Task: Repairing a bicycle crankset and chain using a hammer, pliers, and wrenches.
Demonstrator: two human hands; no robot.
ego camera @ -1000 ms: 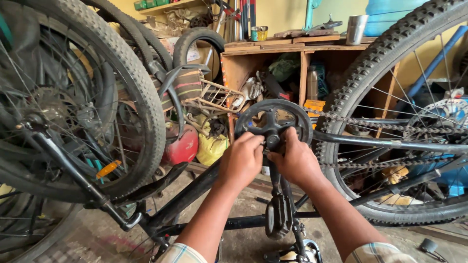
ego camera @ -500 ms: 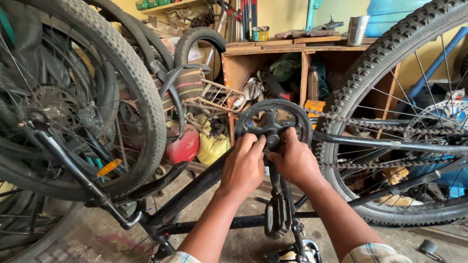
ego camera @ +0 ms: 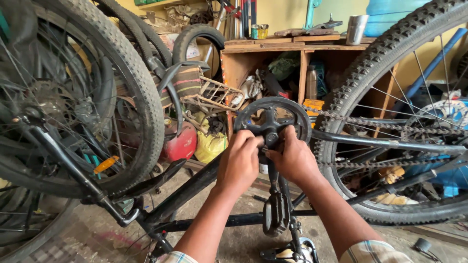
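Bike is upside down, frame (ego camera: 195, 182) running low L to R across the view. Both hands sit at the crank hub, centre of the view. Left hand (ego camera: 240, 163) is curled tight w/ fingers bunched at the centre of the black chainring (ego camera: 271, 119); whatever it pinches there is hidden by the fingers, can't tell. Right hand (ego camera: 291, 159) is likewise closed, thumb and fingers pressed to the hub from the other side, touching the left hand's fingertips; can't tell if it grips a part or just the hub.

Crank arm (ego camera: 273, 182) hangs straight down from the hub btw the wrists, black pedal (ego camera: 276, 214) at its lower end. Chain (ego camera: 370, 124) runs off the chainring to the R, toward the knobby rear wheel (ego camera: 351, 92), which fills the R side. Another big tyre (ego camera: 129, 83) stands at L, near the hands but apart.

Behind: wooden shelf (ego camera: 292, 48) w/ a steel cup (ego camera: 357, 29) on top, red container (ego camera: 181, 143) and yellow bag (ego camera: 210, 146) on the floor below, just L of the chainring.
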